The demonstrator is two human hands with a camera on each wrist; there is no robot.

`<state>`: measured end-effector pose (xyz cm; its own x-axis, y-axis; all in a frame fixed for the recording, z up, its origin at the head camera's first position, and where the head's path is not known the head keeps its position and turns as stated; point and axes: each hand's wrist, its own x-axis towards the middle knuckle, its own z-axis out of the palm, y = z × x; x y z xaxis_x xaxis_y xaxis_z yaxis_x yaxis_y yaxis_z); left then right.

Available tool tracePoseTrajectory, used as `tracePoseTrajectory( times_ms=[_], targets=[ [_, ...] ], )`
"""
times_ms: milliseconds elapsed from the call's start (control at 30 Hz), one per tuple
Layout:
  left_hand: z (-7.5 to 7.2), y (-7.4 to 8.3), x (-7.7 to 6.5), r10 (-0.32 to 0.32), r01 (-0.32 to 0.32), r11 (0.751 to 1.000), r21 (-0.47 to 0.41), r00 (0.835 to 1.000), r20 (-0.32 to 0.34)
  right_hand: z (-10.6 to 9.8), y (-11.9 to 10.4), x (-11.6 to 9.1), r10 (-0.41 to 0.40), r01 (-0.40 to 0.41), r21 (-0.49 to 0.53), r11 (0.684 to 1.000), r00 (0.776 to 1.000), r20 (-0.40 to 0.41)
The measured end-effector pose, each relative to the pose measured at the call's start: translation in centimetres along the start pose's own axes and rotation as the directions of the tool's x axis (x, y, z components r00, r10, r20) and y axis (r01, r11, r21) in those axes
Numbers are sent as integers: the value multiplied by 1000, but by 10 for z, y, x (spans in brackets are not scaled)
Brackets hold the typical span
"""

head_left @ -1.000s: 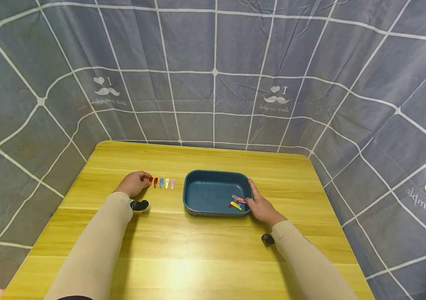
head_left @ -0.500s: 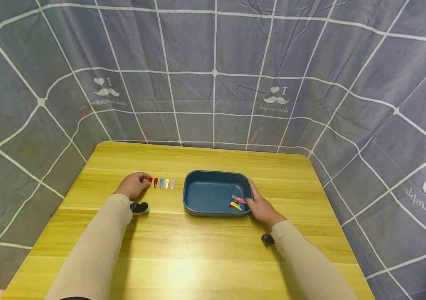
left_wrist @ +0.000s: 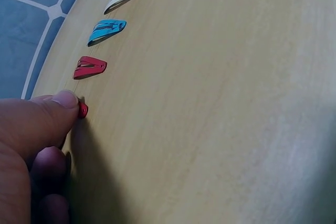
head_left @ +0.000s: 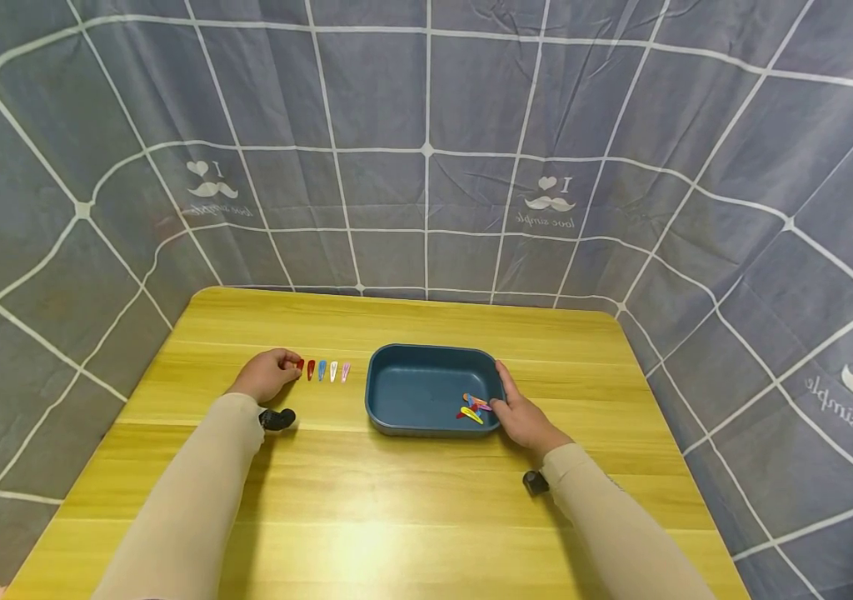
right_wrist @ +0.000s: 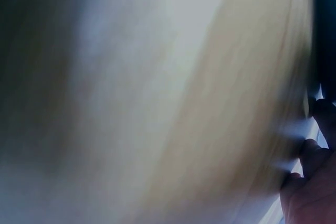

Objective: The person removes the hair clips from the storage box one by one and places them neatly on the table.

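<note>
At the left end of a row of snap hair clips, my left hand (head_left: 265,375) pinches a red hair clip (left_wrist: 83,109) between thumb and fingers, down at the tabletop. Most of that clip is hidden by the fingertips. Beside it lie another red clip (left_wrist: 90,67), a blue clip (left_wrist: 107,31), a white clip (head_left: 333,372) and a pink clip (head_left: 346,372). My right hand (head_left: 524,415) grips the right end of a dark blue plastic bin (head_left: 407,396), thumb over the rim. Inside, near that thumb, is a small pile of clips, with a yellow clip (head_left: 471,415) in front.
The wooden table (head_left: 366,508) extends in front of the bin and on both sides. A grey curtain with white grid lines (head_left: 389,192) hangs around its back and sides. Black wrist devices (head_left: 276,419) show at both cuffs. The right wrist view is mostly blurred tabletop.
The head view has tilted slightly, so the scene sits a little lower. Both hands stay in place, the left at the red clip and the right on the bin.
</note>
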<state>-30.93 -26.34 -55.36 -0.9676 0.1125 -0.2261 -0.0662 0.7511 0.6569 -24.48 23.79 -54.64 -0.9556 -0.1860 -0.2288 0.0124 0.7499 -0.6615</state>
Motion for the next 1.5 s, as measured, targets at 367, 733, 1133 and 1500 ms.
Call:
tracePoseTrajectory(
  times_ms=[367, 733, 1133, 1500],
  targets=[
    [1, -5, 3, 1, -1, 1000, -13, 1000, -14, 1, -1, -1, 0, 0, 9, 1000, 1000, -11],
    [0, -7, 2, 20, -20, 1000, -23, 1000, -6, 1, 2, 1, -4, 4, -9, 1000, 1000, -18],
    [-8, -8, -6, 25, -27, 994, -101, 999, -21, 4, 2, 2, -11, 10, -17, 1000, 999, -34],
    [-11, 48, -7, 121, -131, 957, -258, 991, -57, 3, 2, 2, -2, 2, -19, 1000, 999, -35]
  ],
)
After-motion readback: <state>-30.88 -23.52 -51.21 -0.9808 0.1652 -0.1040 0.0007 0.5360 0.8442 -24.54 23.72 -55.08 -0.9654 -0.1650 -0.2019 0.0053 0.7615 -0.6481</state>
